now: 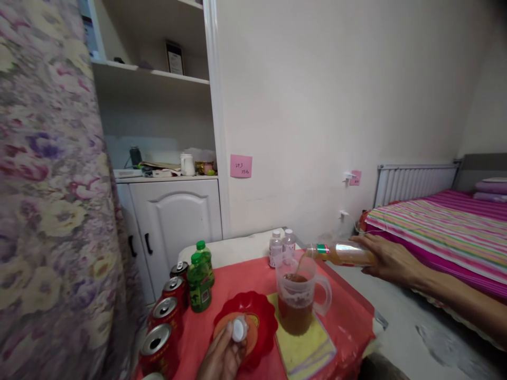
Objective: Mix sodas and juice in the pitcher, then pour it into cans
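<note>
My right hand [374,257] grips a clear bottle [344,254] with a green and red neck label, tilted nearly level. Brownish liquid runs from its mouth into a clear plastic pitcher [296,303], partly filled with amber-brown drink and some foam. The pitcher stands on a folded yellow cloth [307,351], its handle toward the right. With fingers closed, my left hand [224,351] pinches a white bottle cap [238,329]. That hand is above a red scalloped dish [269,327] with something orange in it.
Several red cans [158,351] line the left edge of the red-covered table [233,277], beside two green bottles [200,287]. Two small clear bottles [276,248] with white caps stand behind the pitcher. A floral curtain [59,184] hangs at left; a bed [435,214] lies at right.
</note>
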Available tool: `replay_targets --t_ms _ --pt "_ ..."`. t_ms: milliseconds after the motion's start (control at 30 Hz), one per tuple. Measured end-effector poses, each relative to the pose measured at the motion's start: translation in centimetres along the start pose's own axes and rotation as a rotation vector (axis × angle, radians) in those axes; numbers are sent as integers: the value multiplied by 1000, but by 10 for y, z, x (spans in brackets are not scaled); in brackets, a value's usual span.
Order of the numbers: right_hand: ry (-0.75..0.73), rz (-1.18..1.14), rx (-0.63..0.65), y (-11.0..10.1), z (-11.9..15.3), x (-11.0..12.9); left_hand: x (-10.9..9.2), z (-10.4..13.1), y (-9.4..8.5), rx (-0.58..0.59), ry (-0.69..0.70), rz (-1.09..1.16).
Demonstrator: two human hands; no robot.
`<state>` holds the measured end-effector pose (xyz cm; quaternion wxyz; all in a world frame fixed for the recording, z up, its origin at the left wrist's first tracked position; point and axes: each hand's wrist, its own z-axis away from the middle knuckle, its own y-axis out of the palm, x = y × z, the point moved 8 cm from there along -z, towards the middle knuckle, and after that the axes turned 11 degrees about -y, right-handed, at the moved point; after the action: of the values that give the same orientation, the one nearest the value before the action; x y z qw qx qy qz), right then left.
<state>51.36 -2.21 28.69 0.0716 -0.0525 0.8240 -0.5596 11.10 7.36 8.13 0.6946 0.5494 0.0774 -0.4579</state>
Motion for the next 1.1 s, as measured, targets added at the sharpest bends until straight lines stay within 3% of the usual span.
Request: replay_targets --t_ms 367,600,1100 --pt "-38 90 -32 0 -2 -2 0 -4 -7 -5 25 -23" --pt "-51 97 -21 -1 -3 -1 2 -2 -3 9 -16 44" --pt "-55 97 -68 -11 -3 -1 -2 2 -2 -11 32 -40"
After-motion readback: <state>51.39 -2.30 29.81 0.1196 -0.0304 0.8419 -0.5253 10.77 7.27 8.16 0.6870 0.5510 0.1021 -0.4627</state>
